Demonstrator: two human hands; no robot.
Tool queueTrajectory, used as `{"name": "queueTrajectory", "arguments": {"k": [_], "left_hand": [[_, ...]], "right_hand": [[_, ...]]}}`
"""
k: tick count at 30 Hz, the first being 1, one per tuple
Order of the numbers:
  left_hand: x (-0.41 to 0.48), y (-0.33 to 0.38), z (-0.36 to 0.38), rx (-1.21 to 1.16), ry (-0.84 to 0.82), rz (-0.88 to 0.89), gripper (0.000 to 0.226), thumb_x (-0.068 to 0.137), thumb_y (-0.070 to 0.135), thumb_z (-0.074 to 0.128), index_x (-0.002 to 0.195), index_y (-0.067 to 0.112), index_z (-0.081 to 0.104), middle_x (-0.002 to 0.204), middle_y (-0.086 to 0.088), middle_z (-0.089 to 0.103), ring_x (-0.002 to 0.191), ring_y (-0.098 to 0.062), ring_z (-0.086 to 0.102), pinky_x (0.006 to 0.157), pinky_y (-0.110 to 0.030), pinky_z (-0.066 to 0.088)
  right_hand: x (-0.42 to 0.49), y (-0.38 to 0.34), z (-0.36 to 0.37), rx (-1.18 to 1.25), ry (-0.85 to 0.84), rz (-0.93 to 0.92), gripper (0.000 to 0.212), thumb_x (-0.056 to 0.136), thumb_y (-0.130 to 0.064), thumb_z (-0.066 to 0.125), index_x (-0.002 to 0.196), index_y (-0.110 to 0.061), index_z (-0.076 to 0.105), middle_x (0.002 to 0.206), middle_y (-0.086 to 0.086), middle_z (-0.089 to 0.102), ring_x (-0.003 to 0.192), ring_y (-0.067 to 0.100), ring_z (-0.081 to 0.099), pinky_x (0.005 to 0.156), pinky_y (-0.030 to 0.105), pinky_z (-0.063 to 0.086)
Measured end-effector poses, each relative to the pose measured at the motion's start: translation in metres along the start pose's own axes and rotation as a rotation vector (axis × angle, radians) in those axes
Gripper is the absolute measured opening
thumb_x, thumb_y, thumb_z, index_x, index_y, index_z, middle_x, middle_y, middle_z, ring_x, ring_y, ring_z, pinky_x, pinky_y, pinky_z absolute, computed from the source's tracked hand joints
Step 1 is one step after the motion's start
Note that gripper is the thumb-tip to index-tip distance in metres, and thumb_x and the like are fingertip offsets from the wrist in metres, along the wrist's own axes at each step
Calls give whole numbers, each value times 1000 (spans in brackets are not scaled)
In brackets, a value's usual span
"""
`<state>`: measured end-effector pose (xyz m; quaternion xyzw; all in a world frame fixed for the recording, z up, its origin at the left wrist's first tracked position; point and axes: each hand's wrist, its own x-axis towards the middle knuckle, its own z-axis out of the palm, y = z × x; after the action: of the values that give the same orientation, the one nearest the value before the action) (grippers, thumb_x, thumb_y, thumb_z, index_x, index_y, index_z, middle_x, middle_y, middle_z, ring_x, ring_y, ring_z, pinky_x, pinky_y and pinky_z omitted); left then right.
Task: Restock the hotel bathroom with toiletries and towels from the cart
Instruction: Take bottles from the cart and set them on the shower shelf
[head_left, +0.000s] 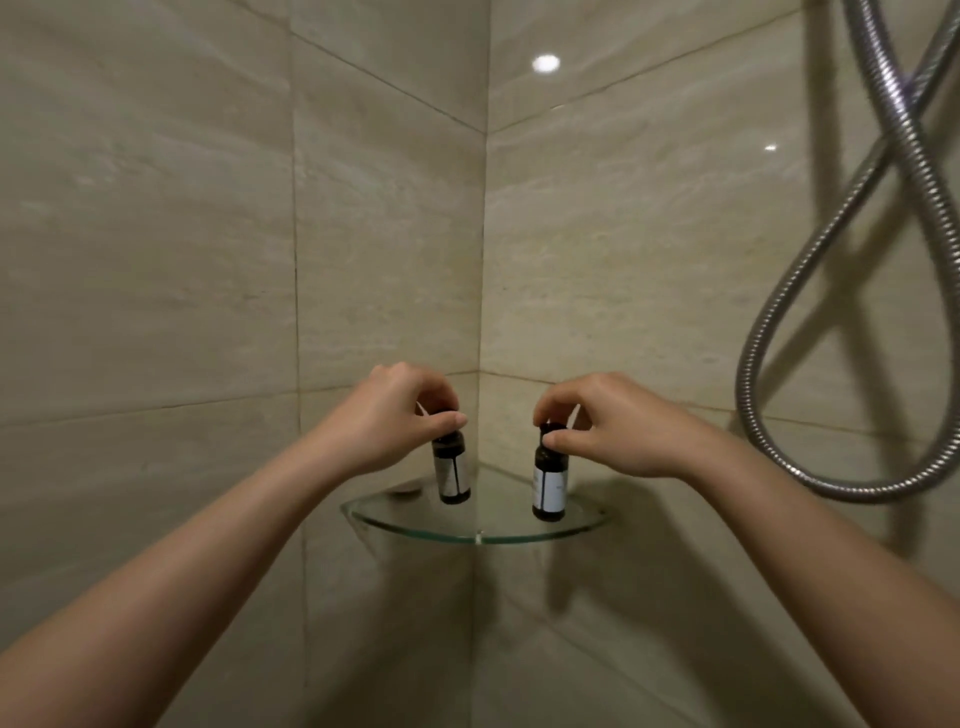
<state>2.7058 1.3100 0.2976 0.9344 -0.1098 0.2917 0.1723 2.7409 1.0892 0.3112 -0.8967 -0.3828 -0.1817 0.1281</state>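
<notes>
Left hand (395, 415) pinches cap of left bottle (452, 470), right hand (608, 423) pinches cap of right bottle (549, 480); both bottles upright on glass corner shelf (478, 535); shower hose (810, 312) right of shelf

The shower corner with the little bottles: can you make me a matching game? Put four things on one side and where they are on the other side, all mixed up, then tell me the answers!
Things:
1. left-hand bottle
2. right-hand bottle
3. glass shelf
4. shower hose

Places:
A. hanging in loops on the right wall
B. fixed in the corner where two walls meet
C. pinched at the cap by the left hand
D. pinched at the cap by the right hand

Pairs: 1-C, 2-D, 3-B, 4-A
</notes>
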Motion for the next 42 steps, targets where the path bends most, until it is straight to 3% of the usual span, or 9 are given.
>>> {"name": "queueTrajectory", "arguments": {"k": [6, 12, 20, 25, 29, 33, 36, 39, 42], "left_hand": [[23, -13, 24, 39, -15, -37, 18, 84, 35, 64, 93, 20, 69, 90, 6, 68, 83, -8, 62, 79, -35, 55], [34, -23, 45, 108, -80, -83, 20, 84, 38, 63, 93, 21, 67, 93, 3, 68, 85, -13, 62, 79, -37, 54], [41, -22, 39, 148, -190, -67, 40, 87, 47, 55, 116, 20, 58, 111, 4, 63, 95, -13, 59, 86, -35, 51], [46, -22, 47, 230, -171, -164, 40, 83, 62, 49, 86, 23, 57, 84, 5, 61, 78, -13, 57, 75, -34, 52], [47, -24, 49, 174, -154, -145, 26, 84, 50, 58, 78, 25, 57, 80, 6, 62, 75, -10, 58, 71, -29, 52], [48, -25, 37, 70, -266, -90, 21, 89, 29, 58, 105, 18, 67, 103, 3, 66, 87, -7, 57, 76, -21, 44], [46, -27, 34, -11, -282, -89, 35, 88, 35, 58, 119, 19, 59, 112, 1, 63, 92, -9, 57, 79, -22, 45], [45, -30, 41, 5, -224, -89, 32, 84, 42, 61, 106, 19, 61, 101, 4, 63, 89, -9, 58, 78, -24, 49], [44, -30, 43, -11, -203, -59, 13, 85, 32, 63, 91, 21, 61, 92, 4, 63, 84, -7, 58, 79, -26, 51]], "right_hand": [[42, 9, 32, 15, -67, 5, 18, 88, -24, 61, 104, -18, 65, 103, -2, 66, 83, 9, 55, 73, 23, 43], [59, 14, 47, 4, -81, 36, 20, 87, -28, 61, 105, -20, 65, 105, -2, 66, 92, 12, 59, 83, 32, 51], [61, 16, 38, 32, -212, 56, 31, 89, -33, 58, 118, -21, 59, 113, -4, 62, 97, 12, 59, 86, 29, 50], [58, 16, 35, 26, -235, 79, 31, 91, -32, 57, 119, -21, 57, 113, -2, 61, 89, 12, 62, 81, 29, 51], [57, 18, 34, 43, -228, 87, 29, 91, -32, 56, 118, -21, 58, 112, -3, 61, 86, 11, 63, 81, 29, 51], [54, 19, 33, 52, -225, 85, 28, 91, -30, 57, 117, -21, 58, 111, -4, 62, 87, 9, 60, 76, 24, 47], [54, 18, 33, 53, -224, 84, 29, 90, -28, 58, 119, -22, 57, 112, -5, 61, 92, 11, 60, 76, 23, 47], [56, 16, 32, 47, -225, 80, 30, 91, -26, 58, 120, -22, 56, 110, -6, 61, 92, 11, 60, 77, 24, 47], [59, 15, 34, 33, -225, 77, 26, 91, -23, 56, 117, -21, 58, 98, -6, 63, 84, 11, 63, 76, 27, 50]]}}
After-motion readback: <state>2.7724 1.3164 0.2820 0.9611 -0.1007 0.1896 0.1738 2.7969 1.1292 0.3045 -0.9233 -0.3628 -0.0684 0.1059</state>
